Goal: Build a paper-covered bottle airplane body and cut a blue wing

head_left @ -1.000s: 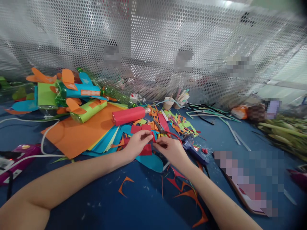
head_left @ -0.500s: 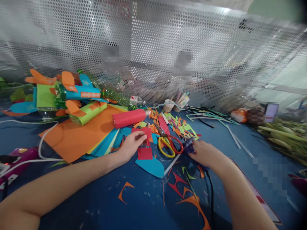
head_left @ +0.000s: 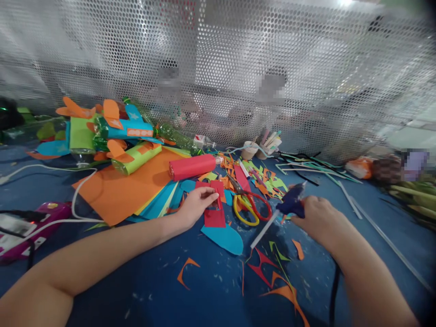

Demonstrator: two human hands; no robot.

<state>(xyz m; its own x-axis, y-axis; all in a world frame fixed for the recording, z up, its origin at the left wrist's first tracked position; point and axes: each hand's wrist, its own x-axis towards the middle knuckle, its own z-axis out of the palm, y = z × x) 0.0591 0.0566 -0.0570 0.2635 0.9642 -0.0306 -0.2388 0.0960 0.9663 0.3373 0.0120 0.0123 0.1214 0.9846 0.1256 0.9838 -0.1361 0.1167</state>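
Note:
My left hand point(head_left: 195, 206) pinches a small folded red paper piece point(head_left: 218, 200) between thumb and fingertips. It is held over red paper point(head_left: 215, 219) on the table, with a rounded blue paper shape point(head_left: 226, 240) just below. My right hand point(head_left: 322, 222) grips a dark blue hot glue gun point(head_left: 291, 202) by its handle, raised off the table. A whitish glue stick point(head_left: 264, 231) juts from its back, and the nozzle points up and away. Scissors point(head_left: 242, 194) with red and yellow handles lie between both hands. Behind my left hand lies a red-wrapped bottle point(head_left: 192, 166).
Bottle-and-paper planes point(head_left: 127, 129) are piled at the back left beside orange sheets point(head_left: 102, 190). Paper scraps point(head_left: 264, 175) and cups of markers point(head_left: 270, 145) stand further back. A purple power strip point(head_left: 56, 218) with cables is at left. Perforated metal sheeting point(head_left: 218, 68) bounds the table.
My right hand has lifted the glue gun from the table, and its nozzle now points up. My left hand keeps its pinch on the red piece. The view has shifted slightly.

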